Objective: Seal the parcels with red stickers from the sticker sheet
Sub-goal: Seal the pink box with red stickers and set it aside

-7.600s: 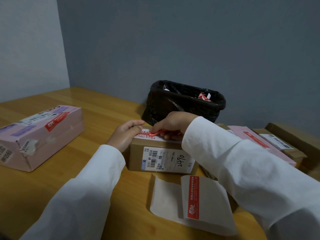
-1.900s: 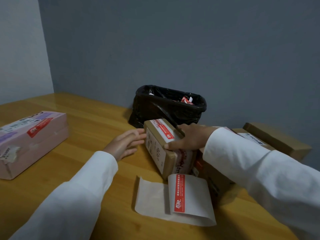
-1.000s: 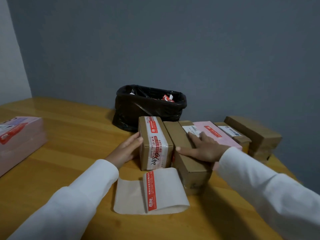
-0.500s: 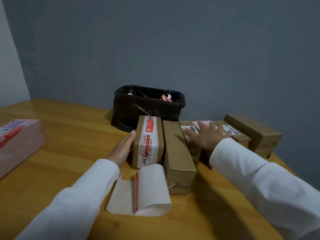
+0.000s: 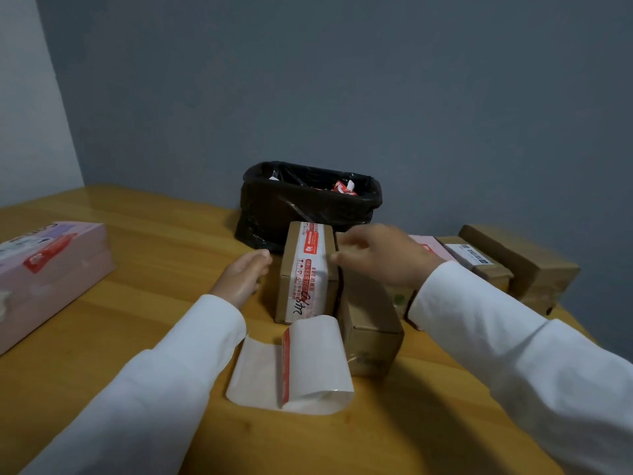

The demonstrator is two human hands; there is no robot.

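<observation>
Reaching over a plain brown cardboard parcel (image 5: pixel 368 305) lying lengthwise away from the person, the right hand (image 5: pixel 380 257) (blurred, grip unclear) hovers nearest it, the left hand (image 5: pixel 241 277) relaxed beside the red-stickered brown box (image 5: pixel 306 272), the curled white sticker sheet (image 5: pixel 303 366) just in front.

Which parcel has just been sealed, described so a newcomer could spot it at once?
Start at the black lined bin by the grey wall. Directly before it stands a small brown cardboard parcel, left of a plain brown cardboard box. Only it carries a white label with red print and a red sticker on top.
</observation>
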